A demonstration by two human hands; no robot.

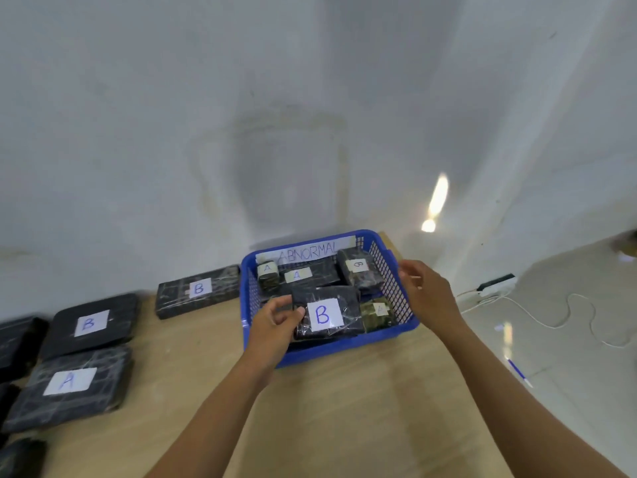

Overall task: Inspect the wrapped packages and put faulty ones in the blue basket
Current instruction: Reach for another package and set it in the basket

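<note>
A blue basket (pixel 331 351) with a paper sign reading ABNORMAL stands on the wooden table. It holds several black wrapped packages with white letter labels. The nearest one, a package marked B (pixel 341 312), lies on top of the others. My left hand (pixel 275 322) holds its left edge, thumb on top and fingers curled around it. At the basket's right rim hovers my right hand (pixel 425 291), fingers loosely bent and holding nothing.
More black wrapped packages lie on the table to the left: one marked B (pixel 198 291) by the wall, another B (pixel 91 324), one marked A (pixel 70 384). A white wall is close behind. To the right the floor holds a power strip (pixel 496 284) and white cable.
</note>
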